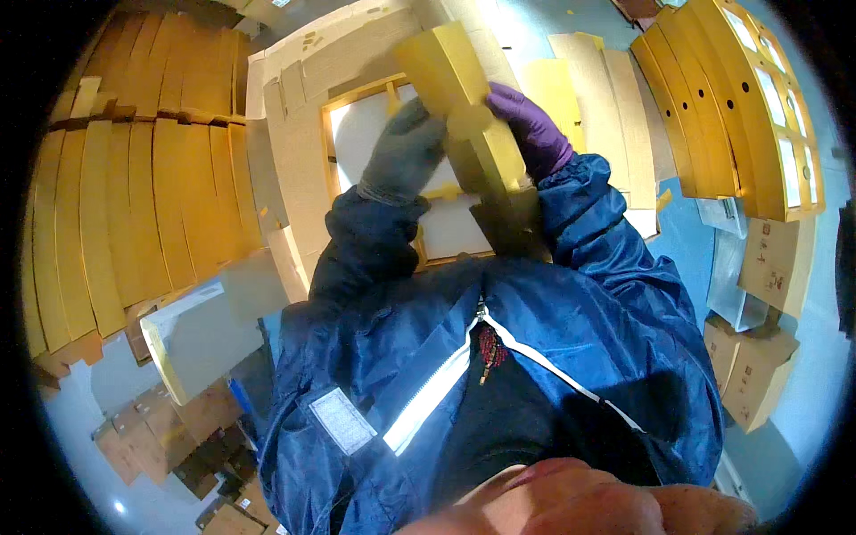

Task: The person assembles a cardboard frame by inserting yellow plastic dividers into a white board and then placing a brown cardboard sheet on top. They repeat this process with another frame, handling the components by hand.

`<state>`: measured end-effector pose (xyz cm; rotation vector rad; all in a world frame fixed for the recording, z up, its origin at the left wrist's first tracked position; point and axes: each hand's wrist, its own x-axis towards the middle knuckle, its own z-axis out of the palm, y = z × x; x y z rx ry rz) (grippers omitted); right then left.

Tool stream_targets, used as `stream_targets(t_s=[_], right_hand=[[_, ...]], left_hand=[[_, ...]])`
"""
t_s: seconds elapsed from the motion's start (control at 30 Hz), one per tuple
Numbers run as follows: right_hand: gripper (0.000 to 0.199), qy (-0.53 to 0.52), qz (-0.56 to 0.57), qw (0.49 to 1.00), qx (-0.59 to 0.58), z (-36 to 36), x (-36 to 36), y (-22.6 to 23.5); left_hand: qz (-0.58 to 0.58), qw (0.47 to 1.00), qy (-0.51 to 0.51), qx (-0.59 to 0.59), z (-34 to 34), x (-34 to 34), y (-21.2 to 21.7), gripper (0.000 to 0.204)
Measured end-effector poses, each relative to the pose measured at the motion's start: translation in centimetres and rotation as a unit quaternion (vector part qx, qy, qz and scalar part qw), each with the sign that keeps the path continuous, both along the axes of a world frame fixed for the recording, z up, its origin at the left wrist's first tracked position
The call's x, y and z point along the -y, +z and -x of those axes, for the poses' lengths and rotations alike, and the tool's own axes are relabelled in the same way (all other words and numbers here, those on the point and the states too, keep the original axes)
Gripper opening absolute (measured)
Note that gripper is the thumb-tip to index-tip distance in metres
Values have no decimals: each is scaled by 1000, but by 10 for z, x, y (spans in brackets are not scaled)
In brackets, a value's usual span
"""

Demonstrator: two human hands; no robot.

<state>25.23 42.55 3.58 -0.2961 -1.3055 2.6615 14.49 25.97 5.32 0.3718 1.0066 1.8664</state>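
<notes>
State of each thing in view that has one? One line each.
Yellow card: bent, held in both hands
Left hand: gloved, gripping yellow card
Right hand: gloved, gripping yellow card
Jacket zip: partly open
File boxes: lined up side by side
Cartons: open or shut unclear

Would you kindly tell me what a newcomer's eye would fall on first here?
Probably the yellow cardboard piece at upper centre, between the left hand, gloved in grey, and the right hand, gloved in purple. Next, the rows of brown cardboard at far left and the yellow file boxes at upper right.
</notes>
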Motion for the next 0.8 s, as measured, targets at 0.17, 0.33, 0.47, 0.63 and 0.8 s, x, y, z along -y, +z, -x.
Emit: stream_targets(t_s=[0.17,0.33,0.47,0.63,0.8], right_hand=[[54,30,-297,947,121,29,-5,-15],[67,61,-666,734,119,12,29,14],[47,107,-680,719,102,6,38,-6],[16,172,-752,620,143,12,31,-14],[26,205,-739,641,41,14,60,-25]], left_hand=[[111,974,115,-159,15,13,-13,31],[98,943,255,-190,-3,20,-25,36],[113,967,192,-126,-8,47,-37,40],[238,655,276,-662,21,91,-46,56],[388,492,-222,-747,40,100,-9,39]])
